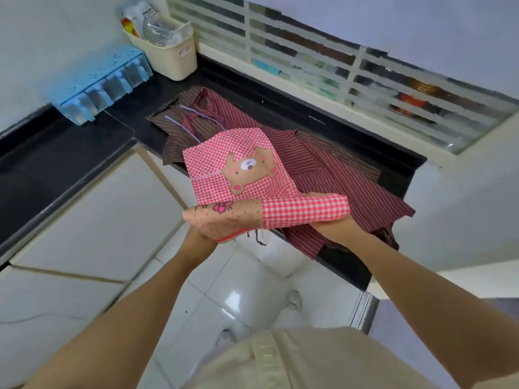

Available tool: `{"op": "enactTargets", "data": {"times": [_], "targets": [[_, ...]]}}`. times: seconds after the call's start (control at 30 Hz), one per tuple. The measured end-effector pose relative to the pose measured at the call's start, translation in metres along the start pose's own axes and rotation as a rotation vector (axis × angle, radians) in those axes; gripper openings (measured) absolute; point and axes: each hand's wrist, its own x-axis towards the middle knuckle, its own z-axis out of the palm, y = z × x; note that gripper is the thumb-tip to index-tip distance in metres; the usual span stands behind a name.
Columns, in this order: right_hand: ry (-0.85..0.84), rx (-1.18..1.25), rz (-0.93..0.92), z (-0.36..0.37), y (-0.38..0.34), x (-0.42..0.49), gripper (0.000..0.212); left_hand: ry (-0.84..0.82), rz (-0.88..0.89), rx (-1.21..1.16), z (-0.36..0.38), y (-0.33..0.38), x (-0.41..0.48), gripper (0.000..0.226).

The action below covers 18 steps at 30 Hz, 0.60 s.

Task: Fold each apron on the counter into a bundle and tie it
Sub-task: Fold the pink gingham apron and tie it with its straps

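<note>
Forearms come in from bottom of frame, both under the near end of the pink gingham apron (206,167). Left grip (198,238) sits beneath the dotted reverse side of the folded-over hem; right grip (334,231) is beneath the gingham end of the same fold. Fabric covers the fingers on both, so can't tell if either is clamped or flat.

Near hem is lifted off, past the table (252,99) edge and over the white tiled floor (224,290). Far half of the apron, bear patch (248,169) facing up, lies on a spread heap of maroon striped aprons (323,169) on the black table. Pale twisted cord (179,122) runs from its top edge across the stripes.

Back left corner: cream basket (174,54) on the table, blue wall rack (104,80) beside it.
</note>
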Motion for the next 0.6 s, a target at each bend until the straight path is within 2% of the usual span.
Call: {"op": "enactTargets", "data": {"times": [0.07,0.13,0.23,0.3,0.37,0.43,0.5,0.6], "targets": [[-0.051,-0.044,-0.005,0.009,0.005,-0.018,0.049,-0.107,-0.091,0.014,-0.01,-0.008,-0.023,0.031],[-0.227,-0.175,0.003,0.029,0.019,-0.041,0.056,-0.273,-0.242,0.094,-0.024,-0.017,-0.048,0.029],[-0.591,-0.356,0.107,0.054,0.034,-0.067,0.078,-0.599,-0.59,0.094,-0.048,-0.035,-0.078,0.07],[-0.677,-0.274,0.108,0.064,0.034,-0.08,0.074,-0.708,-0.63,0.017,-0.064,-0.03,-0.088,0.088],[-0.625,-0.088,0.029,0.065,0.027,-0.088,0.061,-0.617,-0.547,-0.023,-0.076,-0.021,-0.086,0.092],[-0.509,0.106,-0.057,0.06,0.009,-0.088,0.045,-0.475,-0.435,-0.051,-0.084,-0.006,-0.078,0.064],[-0.396,0.237,-0.15,0.053,-0.012,-0.084,0.04,-0.386,-0.319,-0.083,-0.09,0.011,-0.064,0.034],[-0.257,0.378,-0.241,0.044,-0.041,-0.07,0.037,-0.269,-0.219,-0.149,-0.093,0.033,-0.035,0.023]]}}
